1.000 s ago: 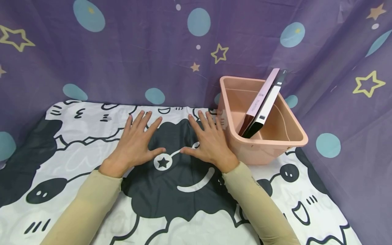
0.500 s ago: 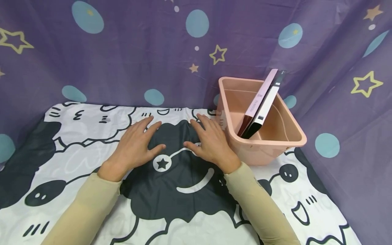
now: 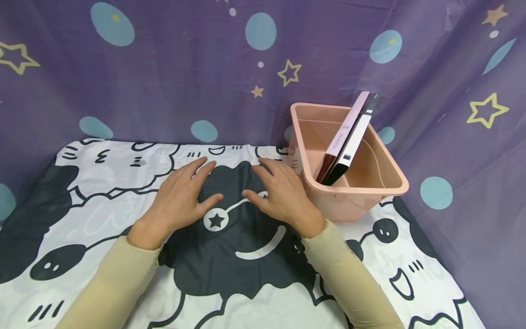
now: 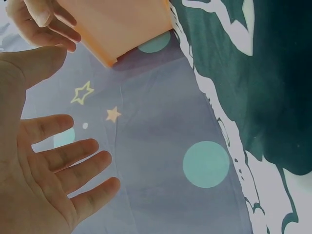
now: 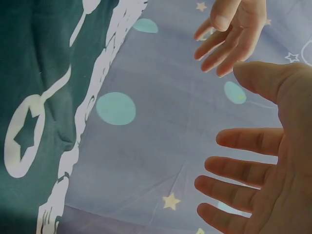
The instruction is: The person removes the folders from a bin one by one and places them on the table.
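Your left hand and right hand have relaxed from wide spreading, so nothing is handled; slim lilac book and slim black-and-white book stay inside pink plastic bin.

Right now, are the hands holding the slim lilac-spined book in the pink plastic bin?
No: the left hand and right hand hold nothing, while the book leans inside the bin.

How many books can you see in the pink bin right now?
2: a lavender-spined book and, right of it in the head view, a black-and-white book, both leaning in the pink bin. Its near wall may hide others.
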The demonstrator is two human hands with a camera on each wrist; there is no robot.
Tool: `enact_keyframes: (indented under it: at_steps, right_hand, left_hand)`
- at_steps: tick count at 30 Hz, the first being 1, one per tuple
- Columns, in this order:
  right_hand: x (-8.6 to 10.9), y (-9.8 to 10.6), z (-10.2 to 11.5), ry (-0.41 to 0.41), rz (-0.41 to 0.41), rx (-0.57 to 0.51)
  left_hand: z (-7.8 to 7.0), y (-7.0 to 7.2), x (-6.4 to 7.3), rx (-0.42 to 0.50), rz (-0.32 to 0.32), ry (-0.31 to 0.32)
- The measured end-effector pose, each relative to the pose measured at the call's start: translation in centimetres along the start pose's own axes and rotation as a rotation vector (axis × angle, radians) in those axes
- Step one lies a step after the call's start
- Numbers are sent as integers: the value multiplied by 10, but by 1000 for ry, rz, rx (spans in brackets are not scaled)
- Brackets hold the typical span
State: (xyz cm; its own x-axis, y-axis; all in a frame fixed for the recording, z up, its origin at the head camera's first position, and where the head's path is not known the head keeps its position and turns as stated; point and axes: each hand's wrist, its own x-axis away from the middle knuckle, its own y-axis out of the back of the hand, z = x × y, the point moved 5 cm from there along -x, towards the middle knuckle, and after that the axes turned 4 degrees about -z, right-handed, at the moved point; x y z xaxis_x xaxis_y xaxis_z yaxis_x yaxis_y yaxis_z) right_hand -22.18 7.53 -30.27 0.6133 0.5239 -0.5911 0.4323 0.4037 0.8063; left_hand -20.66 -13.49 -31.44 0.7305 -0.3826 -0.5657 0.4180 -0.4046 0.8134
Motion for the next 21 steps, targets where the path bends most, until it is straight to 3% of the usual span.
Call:
enact_keyframes:
  at_steps: [14, 21]
  right_hand:
    - [-1, 17, 11, 20, 5, -2]
    - [1, 25, 13, 33, 23, -55]
  left_hand:
    - [-8, 9, 0, 13, -53, -50]
    - [-14, 13, -2, 24, -81, -74]
